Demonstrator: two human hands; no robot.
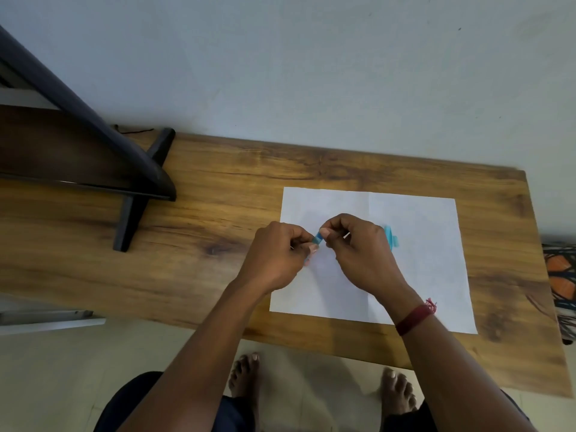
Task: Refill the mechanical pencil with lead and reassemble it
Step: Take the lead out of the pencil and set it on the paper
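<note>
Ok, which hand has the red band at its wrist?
The right hand: a red thread band circles its wrist; the left hand has none. Both pinch the blue piece.

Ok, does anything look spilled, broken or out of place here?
Nothing stands out. The left hand and right hand pinch a small blue part over the white paper. Another blue piece beside the right hand is too blurred to judge.
</note>
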